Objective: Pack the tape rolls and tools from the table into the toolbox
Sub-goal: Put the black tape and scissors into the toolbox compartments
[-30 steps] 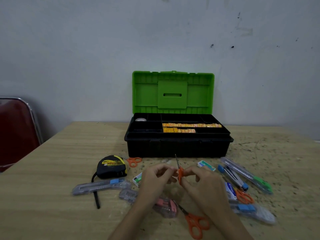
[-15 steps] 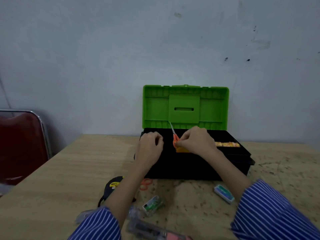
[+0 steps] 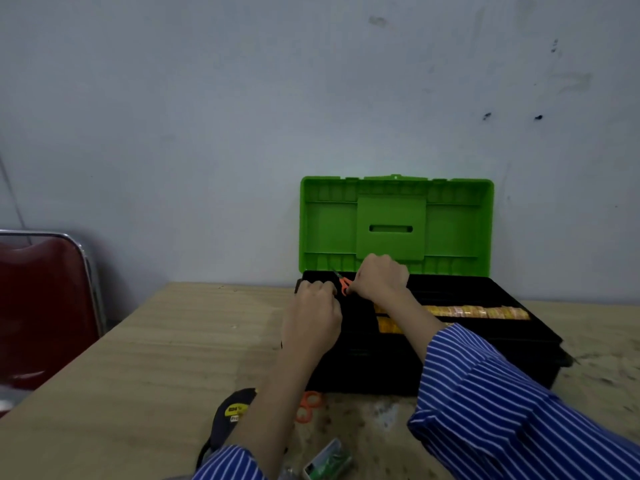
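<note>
Both forearms are stretched forward over the black toolbox (image 3: 450,355), whose green lid (image 3: 396,225) is stood upright against the wall. The right hand (image 3: 381,277) is held knuckles-up above the back left part of the tray, its fingers curled down and pinched on the orange handle of a small pair of scissors (image 3: 344,284), whose thin blade is pointed up and to the left. The left hand (image 3: 313,313) is poised just beside it at the box's left end, back of the hand toward the camera, fingers curled inward; whether anything is held in them cannot be told. Blue striped sleeves (image 3: 502,403) are seen pushed back from both wrists. Yellow-orange strips (image 3: 478,311) are laid in the tray's long compartments to the right of the hands. On the wooden counter (image 3: 156,358), in front of the box, a black and yellow tape measure (image 3: 230,412) is partly covered by the left forearm, a second pair of orange scissors (image 3: 308,407) is lying near the box's front wall, and a small green and white box (image 3: 327,460) is seen at the lower edge. A red chair (image 3: 45,306) is placed at the left.
</note>
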